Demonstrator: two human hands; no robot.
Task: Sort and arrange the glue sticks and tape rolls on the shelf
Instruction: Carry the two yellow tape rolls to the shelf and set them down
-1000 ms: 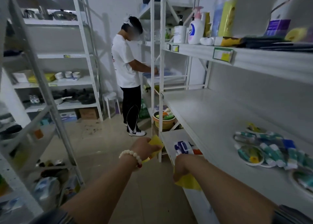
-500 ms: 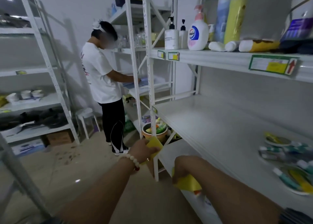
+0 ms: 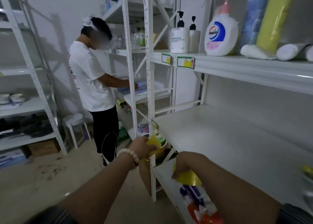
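Note:
My left hand (image 3: 139, 147), with a bead bracelet on the wrist, is closed on a yellow cloth-like piece (image 3: 153, 143) in front of the shelf post. My right hand (image 3: 182, 162) grips another yellow piece (image 3: 187, 177) just below the edge of the white middle shelf (image 3: 220, 139). The pile of glue sticks and tape rolls is almost out of frame; only a yellow-green bit (image 3: 308, 172) shows at the right edge of that shelf. Whether the two yellow pieces are one item I cannot tell.
A person in a white shirt (image 3: 89, 81) works at the neighbouring rack ahead. The top shelf holds pump bottles (image 3: 180, 35), a Walch soap bottle (image 3: 220, 34) and rolls. A lower shelf (image 3: 169, 181) carries coloured packs (image 3: 199, 205). A white stool (image 3: 75, 122) and a cardboard box stand on the floor to the left.
My view has swung left and up, so the glue sticks and tape rolls slid out to the right edge. Both hands keep their grip on the yellow pieces in about the same place.

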